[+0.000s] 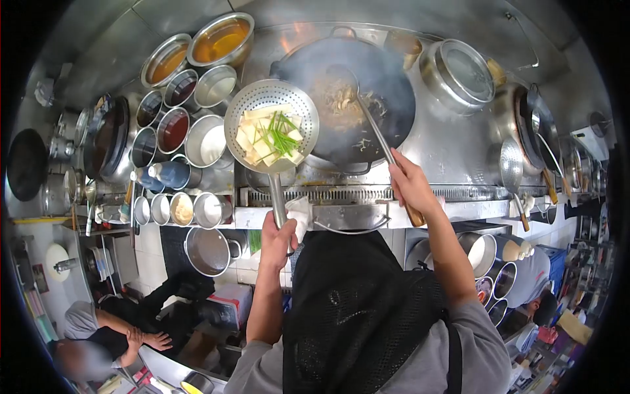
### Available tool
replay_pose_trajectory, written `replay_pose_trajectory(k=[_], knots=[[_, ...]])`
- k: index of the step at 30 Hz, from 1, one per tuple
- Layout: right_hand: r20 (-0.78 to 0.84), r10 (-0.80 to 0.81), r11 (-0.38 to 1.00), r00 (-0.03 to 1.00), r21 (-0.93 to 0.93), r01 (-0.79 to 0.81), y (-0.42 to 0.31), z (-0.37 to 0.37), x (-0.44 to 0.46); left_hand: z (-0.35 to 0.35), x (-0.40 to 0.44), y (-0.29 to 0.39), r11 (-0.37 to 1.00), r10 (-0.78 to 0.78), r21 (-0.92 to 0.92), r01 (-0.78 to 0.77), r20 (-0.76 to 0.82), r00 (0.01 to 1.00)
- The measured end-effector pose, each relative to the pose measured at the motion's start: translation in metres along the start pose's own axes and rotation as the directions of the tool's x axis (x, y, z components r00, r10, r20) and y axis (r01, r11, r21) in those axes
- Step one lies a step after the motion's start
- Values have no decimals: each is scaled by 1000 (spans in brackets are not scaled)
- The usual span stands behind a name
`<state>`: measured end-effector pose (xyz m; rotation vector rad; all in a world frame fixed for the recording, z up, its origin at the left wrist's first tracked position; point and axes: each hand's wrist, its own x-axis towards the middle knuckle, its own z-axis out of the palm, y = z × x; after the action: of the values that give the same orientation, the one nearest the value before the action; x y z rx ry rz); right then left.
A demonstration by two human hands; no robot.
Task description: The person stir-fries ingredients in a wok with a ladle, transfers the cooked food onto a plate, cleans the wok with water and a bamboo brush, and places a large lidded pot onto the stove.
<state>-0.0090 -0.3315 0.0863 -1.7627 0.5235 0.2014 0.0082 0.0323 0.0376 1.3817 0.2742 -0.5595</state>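
My left hand point(278, 234) is wrapped round the handle of a perforated metal strainer point(237, 98), held to the left of the wok. Pale cut slices point(251, 133) and green strips point(280, 139) lie in its bowl. My right hand point(408, 182) grips a long ladle point(375, 129) with a wooden end, its bowl down in the black wok point(396, 98). Browned shredded food point(344, 96) is in the wok under steam, and the ladle's bowl is partly hidden by it. Flames point(289, 41) show at the wok's back left.
Several metal pots of sauces and seasonings point(174, 129) crowd the left, with two bowls of amber liquid point(222, 41) behind. A lidded pot point(457, 75) stands right of the wok. Another strainer point(511, 165) lies farther right. A person point(125, 335) is at lower left, another point(535, 282) at right.
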Motion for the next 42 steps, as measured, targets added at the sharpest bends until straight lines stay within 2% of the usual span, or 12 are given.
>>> replay_pose_trajectory(k=[6,8,9,12,13,20,24,26,27,31,34,42], knots=[[55,119,992,991,-50,-117,16,8,-31,-5,-1,14,999,37,22,-36,-51,998],[-47,-556,707,830,-551,443,46,16,-18,-5,4,16,998,56,27,-55,-42,998],[-78,-153,914,985,-391,111,5,17,-37,-5,6,18,998,61,16,-60,-40,997],[0,-2,960,1000,-279,2,-5,6,-54,-1,12,24,997,64,40,-62,-45,997],[17,-336,853,942,-418,312,47,-1,-41,-1,17,22,995,81,61,-78,-54,995],[-209,-288,610,935,-792,11,77,-74,-65,31,53,33,960,195,216,-179,-56,979],[-220,-299,616,928,-788,11,63,-103,-87,53,83,38,881,246,430,-195,-67,967],[-191,-435,700,880,-687,197,71,-97,-97,67,101,33,774,370,595,-216,-148,917],[-220,-374,730,901,-669,140,70,-92,-101,65,119,21,487,574,823,-291,-51,817],[-251,-413,804,875,-552,222,74,-86,-105,92,148,13,250,567,952,-178,5,824],[-301,-324,897,897,-398,191,69,-86,-113,108,154,16,191,453,979,-72,-23,891],[-229,-62,989,971,-144,29,54,-90,-123,130,130,29,216,621,960,-179,7,784]])
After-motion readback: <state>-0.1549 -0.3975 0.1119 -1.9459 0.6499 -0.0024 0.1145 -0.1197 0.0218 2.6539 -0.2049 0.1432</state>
